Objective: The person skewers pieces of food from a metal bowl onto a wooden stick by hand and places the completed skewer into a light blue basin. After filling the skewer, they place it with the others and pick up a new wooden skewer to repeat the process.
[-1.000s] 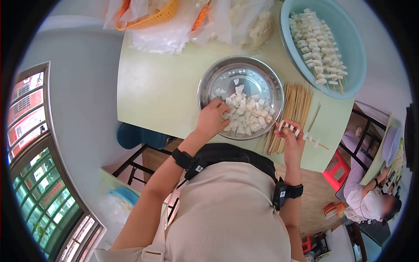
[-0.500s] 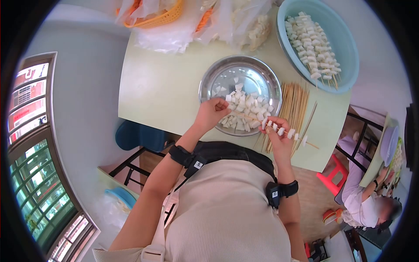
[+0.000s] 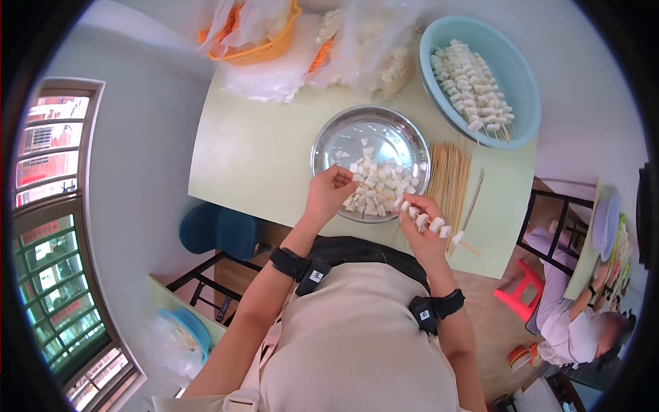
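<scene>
My left hand (image 3: 332,194) is closed in a pinch at the left end of a thin bamboo skewer (image 3: 379,192), over the bowl's near-left side. Whether its fingertips also hold a white chunk is hidden. My right hand (image 3: 424,226) grips the same skewer farther along, its fingers around the threaded white chunks (image 3: 436,224). A bare tip of the skewer sticks out beyond them at lower right. Beneath both hands, a round steel bowl (image 3: 321,130) holds many loose white cut chunks (image 3: 371,204), mostly heaped on its near side.
Bare bamboo skewers (image 3: 449,178) lie right of the bowl. A blue basin (image 3: 525,82) with filled skewers stands at the back right. Plastic bags (image 3: 364,48) and an orange basket (image 3: 274,49) sit at the back. A co-worker (image 3: 570,336) sits at right beside a red stool (image 3: 519,292).
The view has shifted, so the table and its contents appear lower or farther left. My right hand and the threaded chunks sit slightly nearer my left hand. Both hands keep their hold.
</scene>
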Motion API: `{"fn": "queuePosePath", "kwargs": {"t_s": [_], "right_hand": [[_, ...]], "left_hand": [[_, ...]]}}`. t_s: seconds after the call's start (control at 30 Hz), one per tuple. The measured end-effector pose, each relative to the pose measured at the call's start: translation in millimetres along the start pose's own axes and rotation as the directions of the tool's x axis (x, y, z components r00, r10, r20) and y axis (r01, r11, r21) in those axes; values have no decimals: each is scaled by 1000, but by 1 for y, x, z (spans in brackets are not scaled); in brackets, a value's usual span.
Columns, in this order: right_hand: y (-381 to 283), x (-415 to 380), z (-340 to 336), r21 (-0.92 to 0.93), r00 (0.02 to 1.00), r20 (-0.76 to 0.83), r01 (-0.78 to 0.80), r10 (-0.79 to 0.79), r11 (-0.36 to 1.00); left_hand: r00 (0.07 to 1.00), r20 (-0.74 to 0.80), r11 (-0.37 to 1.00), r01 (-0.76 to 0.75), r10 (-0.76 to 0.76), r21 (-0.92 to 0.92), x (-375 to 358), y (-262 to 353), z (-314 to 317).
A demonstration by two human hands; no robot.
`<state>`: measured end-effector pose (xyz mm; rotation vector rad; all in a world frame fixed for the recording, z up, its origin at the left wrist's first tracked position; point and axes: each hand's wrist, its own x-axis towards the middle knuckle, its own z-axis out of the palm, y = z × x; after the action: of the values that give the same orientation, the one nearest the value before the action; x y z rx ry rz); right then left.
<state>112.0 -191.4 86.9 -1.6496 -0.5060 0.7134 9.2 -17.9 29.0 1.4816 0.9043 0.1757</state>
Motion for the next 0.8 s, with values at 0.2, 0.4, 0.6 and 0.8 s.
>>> {"fn": "queuePosePath", "kwargs": {"t_s": [0.2,0.4,0.6,0.8], "right_hand": [[2,0,-3,-71,997,67,53,-48,996],[-14,2,-3,-193,987,80,149,-136,970],[-27,6,2,-281,981,154,161,-121,946],[5,2,-2,-13,995,86,-57,58,998]], "left_hand": [[1000,-13,999,-4,5,33,-2,3,1],[1000,-18,999,6,-5,51,-3,13,5],[999,-46,996,-17,21,90,-4,17,5],[999,-42,988,-26,33,152,-6,21,3]]}}
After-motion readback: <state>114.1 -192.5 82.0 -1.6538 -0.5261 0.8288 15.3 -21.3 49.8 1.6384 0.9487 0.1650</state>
